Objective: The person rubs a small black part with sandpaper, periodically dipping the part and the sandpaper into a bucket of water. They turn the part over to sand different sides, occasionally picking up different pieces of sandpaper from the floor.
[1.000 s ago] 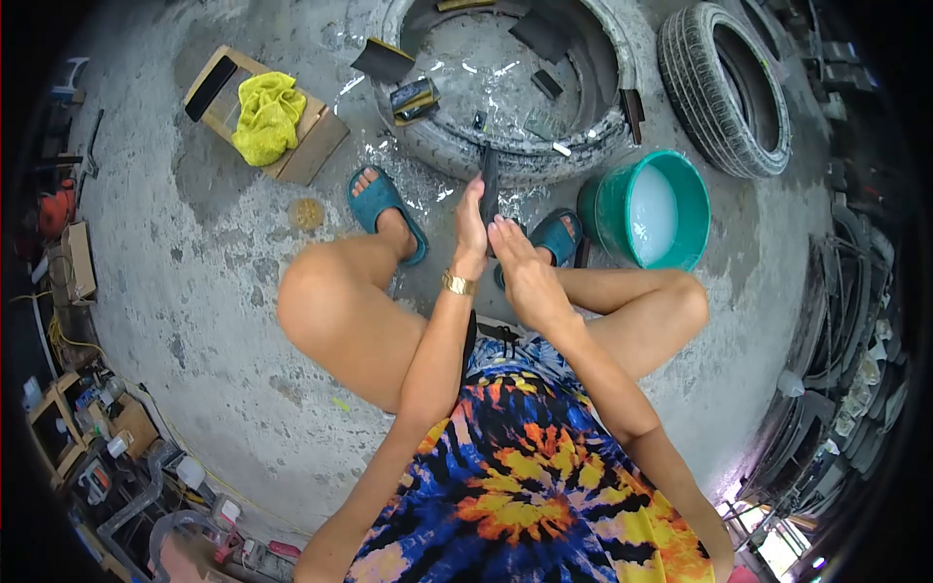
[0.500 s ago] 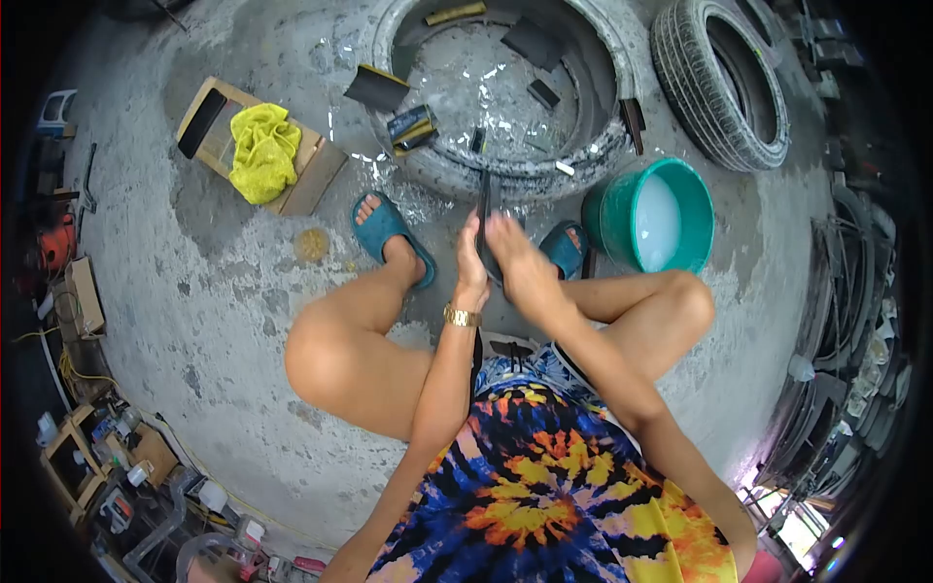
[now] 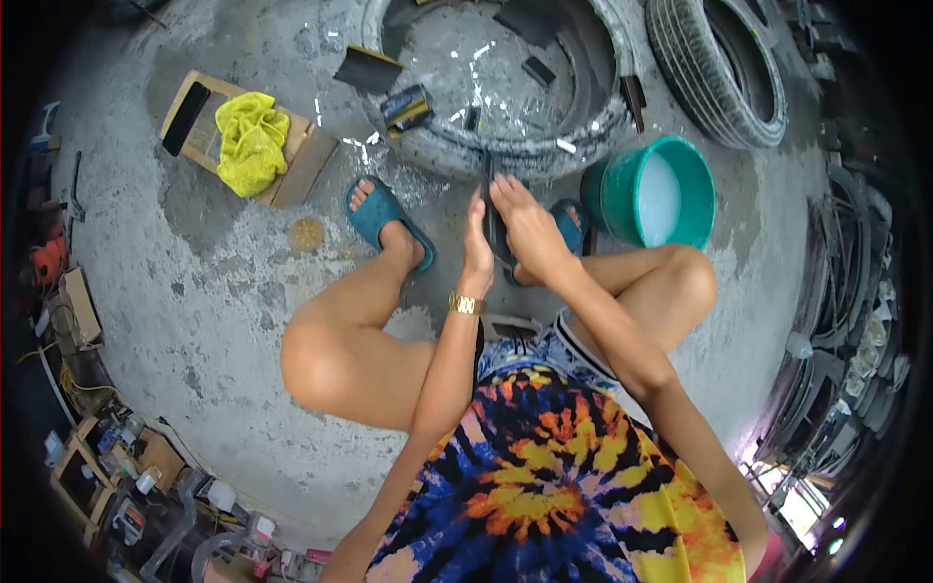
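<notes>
Floor: wet concrete [image 3: 224, 291], tyre [image 3: 505, 146] at 12 o'clock.
Hands: your left hand [image 3: 476, 248] and right hand [image 3: 530, 233] pressed flat around a dark rubber strip [image 3: 489, 185].
Bucket: teal bucket [image 3: 607, 199] at 2 o'clock, soapy.
Progress: strip mid-wash, I'd judge.

Just ahead of the left hand [image 3: 476, 248] and right hand [image 3: 530, 233], the wet tyre [image 3: 505, 151] lying flat is blocking the way forward. The teal bucket [image 3: 622, 199] is crowding the right side, near the right knee [image 3: 680, 282]. To the left, beyond the blue sandal [image 3: 374, 209], bare concrete floor [image 3: 214, 282] is lying open as far as the wooden box [image 3: 296, 165].
</notes>
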Action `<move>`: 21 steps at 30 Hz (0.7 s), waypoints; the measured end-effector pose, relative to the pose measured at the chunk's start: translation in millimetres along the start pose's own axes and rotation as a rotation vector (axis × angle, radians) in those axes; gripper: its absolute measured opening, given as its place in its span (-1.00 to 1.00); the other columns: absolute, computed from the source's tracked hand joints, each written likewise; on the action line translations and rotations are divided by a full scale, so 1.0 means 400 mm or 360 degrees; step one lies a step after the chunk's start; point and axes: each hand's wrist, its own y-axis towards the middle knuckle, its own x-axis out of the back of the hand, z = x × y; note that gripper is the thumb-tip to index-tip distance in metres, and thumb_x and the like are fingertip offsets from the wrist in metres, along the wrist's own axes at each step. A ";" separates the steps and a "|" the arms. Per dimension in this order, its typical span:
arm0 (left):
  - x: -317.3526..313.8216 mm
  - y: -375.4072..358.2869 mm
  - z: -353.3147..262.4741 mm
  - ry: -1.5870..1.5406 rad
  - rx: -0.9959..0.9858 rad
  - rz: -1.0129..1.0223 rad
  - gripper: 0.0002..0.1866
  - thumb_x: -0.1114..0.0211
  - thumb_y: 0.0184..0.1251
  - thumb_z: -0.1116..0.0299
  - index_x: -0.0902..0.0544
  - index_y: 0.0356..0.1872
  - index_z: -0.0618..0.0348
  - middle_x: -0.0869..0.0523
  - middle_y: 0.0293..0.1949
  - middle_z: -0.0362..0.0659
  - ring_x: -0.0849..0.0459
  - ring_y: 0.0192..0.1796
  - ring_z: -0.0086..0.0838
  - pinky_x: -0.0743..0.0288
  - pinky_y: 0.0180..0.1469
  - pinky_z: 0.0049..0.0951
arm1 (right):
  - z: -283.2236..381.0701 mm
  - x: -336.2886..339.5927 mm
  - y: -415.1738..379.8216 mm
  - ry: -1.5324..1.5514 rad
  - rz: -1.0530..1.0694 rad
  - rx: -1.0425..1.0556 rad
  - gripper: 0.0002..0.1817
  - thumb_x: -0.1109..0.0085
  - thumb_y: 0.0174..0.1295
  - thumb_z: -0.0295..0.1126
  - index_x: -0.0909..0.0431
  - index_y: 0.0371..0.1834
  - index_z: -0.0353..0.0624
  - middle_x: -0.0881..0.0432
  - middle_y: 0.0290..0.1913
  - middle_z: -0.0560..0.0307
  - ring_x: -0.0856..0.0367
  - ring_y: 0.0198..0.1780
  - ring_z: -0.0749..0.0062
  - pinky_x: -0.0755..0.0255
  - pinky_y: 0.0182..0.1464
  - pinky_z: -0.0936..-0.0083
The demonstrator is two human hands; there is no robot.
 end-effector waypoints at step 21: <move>0.014 -0.004 -0.003 -0.0102 0.0047 -0.0039 -0.44 0.20 0.53 0.03 -0.30 0.37 0.18 -0.50 0.25 -0.11 -0.49 0.27 -0.37 -0.32 0.32 -0.33 | 0.012 -0.049 -0.009 -0.0185 -0.0180 0.0076 -0.46 0.04 0.07 -0.60 -0.38 0.20 -0.50 -0.42 0.25 -0.37 -0.31 0.36 -0.16 -0.23 0.39 0.21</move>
